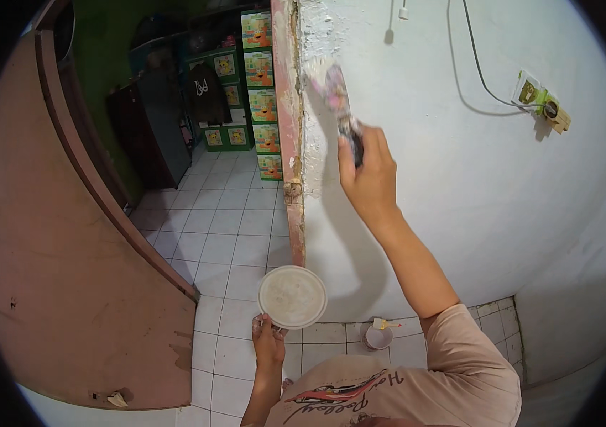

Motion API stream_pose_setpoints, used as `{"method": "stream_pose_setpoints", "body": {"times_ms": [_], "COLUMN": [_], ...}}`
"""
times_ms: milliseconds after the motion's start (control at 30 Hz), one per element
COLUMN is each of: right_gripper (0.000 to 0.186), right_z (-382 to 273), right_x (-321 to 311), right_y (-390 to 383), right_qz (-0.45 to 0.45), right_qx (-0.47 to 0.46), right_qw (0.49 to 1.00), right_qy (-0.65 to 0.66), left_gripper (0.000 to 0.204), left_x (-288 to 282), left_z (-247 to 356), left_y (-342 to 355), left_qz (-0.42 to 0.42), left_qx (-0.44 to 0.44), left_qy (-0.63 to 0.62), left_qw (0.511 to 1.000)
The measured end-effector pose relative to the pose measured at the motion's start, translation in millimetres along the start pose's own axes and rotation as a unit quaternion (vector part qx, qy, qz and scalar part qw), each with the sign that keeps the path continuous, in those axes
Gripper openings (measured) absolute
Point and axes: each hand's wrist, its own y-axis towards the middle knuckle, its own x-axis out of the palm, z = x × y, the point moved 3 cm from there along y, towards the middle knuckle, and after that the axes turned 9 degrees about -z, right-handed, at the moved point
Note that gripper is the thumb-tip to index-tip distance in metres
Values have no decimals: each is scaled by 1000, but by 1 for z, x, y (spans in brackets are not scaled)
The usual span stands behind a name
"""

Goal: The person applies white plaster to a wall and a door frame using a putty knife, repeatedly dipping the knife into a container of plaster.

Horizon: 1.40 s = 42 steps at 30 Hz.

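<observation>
The right hand (373, 171) grips a scraper (336, 99) at the white wall (460, 199), the left hand (269, 340) a lid (292, 296).

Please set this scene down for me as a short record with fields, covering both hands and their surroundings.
Left hand: holds a round pale disc near its lower edge
Right hand: grips the handle of a scraper
Scraper position: blade up, in front of the rough white strip beside the door frame; contact unclear
Wall: white, with a socket at upper right
Floor: white tiles; a small tub with a brush at its rim
Beyond the doorway: stacked boxes
</observation>
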Motion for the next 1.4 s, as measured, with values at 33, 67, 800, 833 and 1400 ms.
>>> {"method": "stream_pose_setpoints", "body": {"times_ms": [33, 67, 800, 833, 1400], "right_gripper": [29, 28, 19, 19, 20], "right_z": [3, 7, 26, 25, 1], "right_x": [1, 2, -48, -56, -35], "right_y": [3, 5, -166, -174, -241], "right_qz": [-3, -3, -335, -422, -550], "right_qx": [4, 9, 184, 209, 253], "right_qw": [1000, 1000, 913, 872, 773], "right_qy": [0, -9, 138, 134, 188], "left_gripper": [10, 10, 13, 13, 14], "left_x": [1, 4, 19, 15, 29], "left_z": [0, 1, 8, 6, 10], "left_y": [-1, 0, -9, -8, -9], "left_qz": [3, -4, -12, -25, -33], "left_qx": [-3, 0, 39, 40, 35], "left_qy": [2, 4, 2, -5, 7], "left_qw": [1000, 1000, 999, 999, 999]}}
